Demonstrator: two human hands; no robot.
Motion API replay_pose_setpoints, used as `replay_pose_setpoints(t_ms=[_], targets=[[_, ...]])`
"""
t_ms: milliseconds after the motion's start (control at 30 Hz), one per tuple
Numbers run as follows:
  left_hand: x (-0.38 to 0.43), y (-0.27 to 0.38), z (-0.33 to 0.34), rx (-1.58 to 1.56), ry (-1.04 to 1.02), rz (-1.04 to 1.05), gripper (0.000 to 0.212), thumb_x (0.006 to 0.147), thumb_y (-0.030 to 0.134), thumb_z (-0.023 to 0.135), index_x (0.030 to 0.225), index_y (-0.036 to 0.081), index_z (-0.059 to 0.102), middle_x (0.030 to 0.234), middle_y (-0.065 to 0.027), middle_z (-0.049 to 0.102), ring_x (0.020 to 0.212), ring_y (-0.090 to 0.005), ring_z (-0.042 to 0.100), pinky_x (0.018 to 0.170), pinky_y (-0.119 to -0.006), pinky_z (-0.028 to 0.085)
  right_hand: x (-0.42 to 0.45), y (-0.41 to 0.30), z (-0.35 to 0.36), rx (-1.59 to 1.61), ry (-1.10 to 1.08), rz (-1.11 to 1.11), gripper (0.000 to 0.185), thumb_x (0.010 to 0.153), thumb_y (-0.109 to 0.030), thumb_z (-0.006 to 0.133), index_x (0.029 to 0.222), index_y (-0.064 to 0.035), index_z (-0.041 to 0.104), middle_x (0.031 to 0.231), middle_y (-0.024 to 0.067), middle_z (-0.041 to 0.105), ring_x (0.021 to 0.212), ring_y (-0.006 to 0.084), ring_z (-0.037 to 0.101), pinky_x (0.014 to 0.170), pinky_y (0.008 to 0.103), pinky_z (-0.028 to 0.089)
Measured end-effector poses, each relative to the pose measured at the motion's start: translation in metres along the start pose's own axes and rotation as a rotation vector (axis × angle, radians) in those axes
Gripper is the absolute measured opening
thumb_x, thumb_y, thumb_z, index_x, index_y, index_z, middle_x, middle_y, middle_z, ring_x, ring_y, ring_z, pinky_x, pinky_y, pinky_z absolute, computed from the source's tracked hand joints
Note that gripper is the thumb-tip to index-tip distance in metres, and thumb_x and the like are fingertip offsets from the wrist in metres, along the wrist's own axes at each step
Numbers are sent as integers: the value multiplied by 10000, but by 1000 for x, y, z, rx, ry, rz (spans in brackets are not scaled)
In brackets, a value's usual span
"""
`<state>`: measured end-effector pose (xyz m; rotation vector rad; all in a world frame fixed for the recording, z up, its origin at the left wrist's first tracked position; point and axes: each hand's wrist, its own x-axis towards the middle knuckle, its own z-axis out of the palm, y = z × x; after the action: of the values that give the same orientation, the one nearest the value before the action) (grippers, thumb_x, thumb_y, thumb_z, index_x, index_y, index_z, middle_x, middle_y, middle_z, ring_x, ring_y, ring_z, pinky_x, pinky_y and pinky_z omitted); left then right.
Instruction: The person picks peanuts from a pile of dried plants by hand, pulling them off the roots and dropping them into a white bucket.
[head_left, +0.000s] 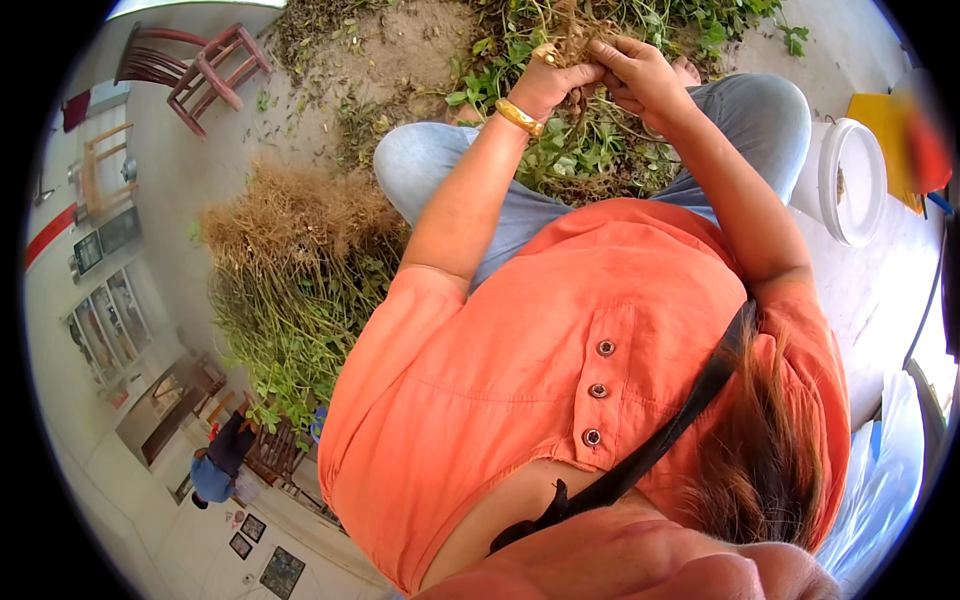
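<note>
My left hand (551, 84), with a gold bangle at the wrist, is closed around the brown, stringy roots (574, 37) of an uprooted plant, probably a peanut plant. A small yellowish thing shows at its fingers; ring or pod, I cannot tell. My right hand (643, 81) pinches the same roots from the other side, its thumb and fingers close to my left thumb. Leafy green plants (592, 146) lie on the floor between my knees, under both hands. To my left is a large heap of pulled plants (300, 300), with their roots towards the front.
A white plastic bucket (851, 180) with a little brown matter inside stands by my right knee. Loose soil (405, 60) and leaf litter cover the floor ahead. A reddish wooden chair (214, 75) is at the front left. Far left, a person in blue (214, 476) is near wooden furniture.
</note>
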<state>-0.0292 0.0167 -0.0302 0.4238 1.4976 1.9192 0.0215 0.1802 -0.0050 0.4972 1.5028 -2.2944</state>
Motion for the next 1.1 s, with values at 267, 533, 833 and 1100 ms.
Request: replay_pose_setpoints(t_ms=[267,533,833,1100], targets=[[-7,3,-14,-442,18,-103,126,864,178,627,802,71,606,670,7,523,610,-98,466,495,-255,363,2,7,3,818,-282,44,141,1008,-201,465,965,-82,527,612,-53,339,450,39,257,334,179,213],[4,-1,-22,-502,239,-6,94,900,172,659,900,89,617,771,4,591,687,-109,550,570,-265,438,-13,4,-12,596,-234,-50,174,980,-202,507,974,-42,575,837,54,574,534,60,451,368,186,307],[9,-15,-16,-419,227,-22,197,917,286,654,966,100,609,827,-10,632,750,-124,604,634,-271,490,-5,29,16,-743,202,-374,318,805,-225,753,1006,-1,655,664,34,593,584,118,541,551,277,450],[5,-10,-16,-387,140,64,230,862,92,701,1072,68,610,963,-3,636,855,-128,604,747,-297,483,15,18,10,-838,178,-520,247,844,-216,698,904,13,628,641,120,612,542,157,553,534,316,459]])
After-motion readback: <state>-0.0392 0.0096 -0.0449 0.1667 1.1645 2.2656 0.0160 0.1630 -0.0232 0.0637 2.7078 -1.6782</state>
